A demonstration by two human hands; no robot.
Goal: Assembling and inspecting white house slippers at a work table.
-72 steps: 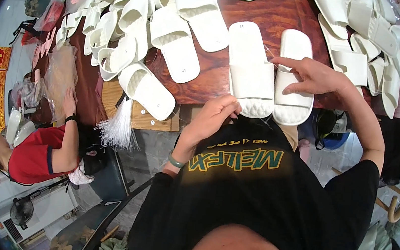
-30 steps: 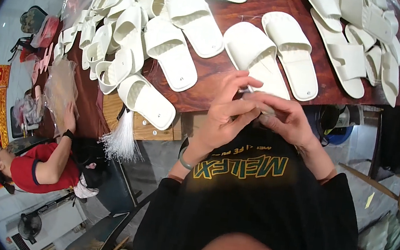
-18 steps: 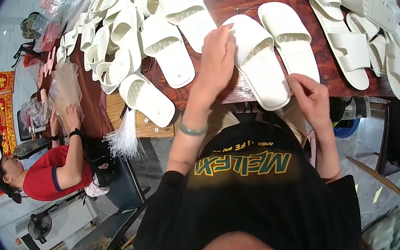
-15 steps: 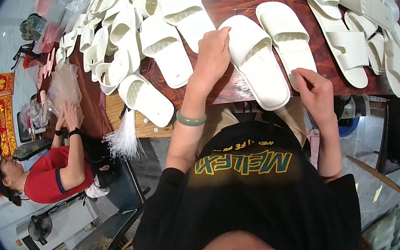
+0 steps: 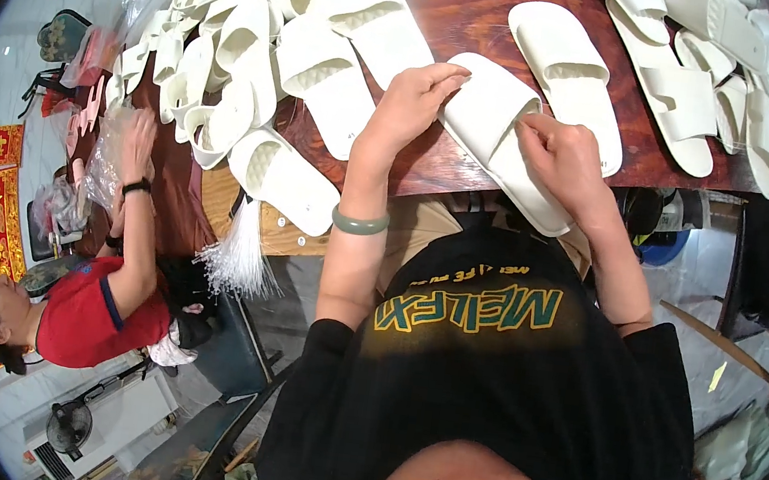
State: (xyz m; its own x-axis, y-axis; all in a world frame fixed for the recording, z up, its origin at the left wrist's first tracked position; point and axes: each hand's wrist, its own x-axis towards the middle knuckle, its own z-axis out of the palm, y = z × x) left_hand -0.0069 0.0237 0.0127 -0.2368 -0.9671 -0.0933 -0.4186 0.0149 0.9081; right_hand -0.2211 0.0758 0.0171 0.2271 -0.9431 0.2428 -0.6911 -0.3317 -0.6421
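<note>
A white slide slipper (image 5: 492, 109) lies at a slant over the table's near edge, its open strap side towards me. My left hand (image 5: 410, 109), with a green bangle on its wrist, grips the strap's left side, fingertips closed on it. My right hand (image 5: 562, 161) is closed in a pinch at the right edge of the strap's opening, over the footbed. What its fingertips hold is too small to make out. Right beside, another white slipper (image 5: 560, 65) rests on the table, touched by neither hand.
White slippers (image 5: 227, 38) are heaped on the left of the dark red table (image 5: 474, 21), and more slippers (image 5: 675, 98) lie at the right. A bundle of thin white strands (image 5: 241, 251) hangs from the near edge. A person in red (image 5: 107, 312) handles clear plastic at the left.
My right hand has moved left from the neighbouring slipper to the held slipper's strap. The held slipper has shifted slightly right and nearer. The person in red has raised an arm.
</note>
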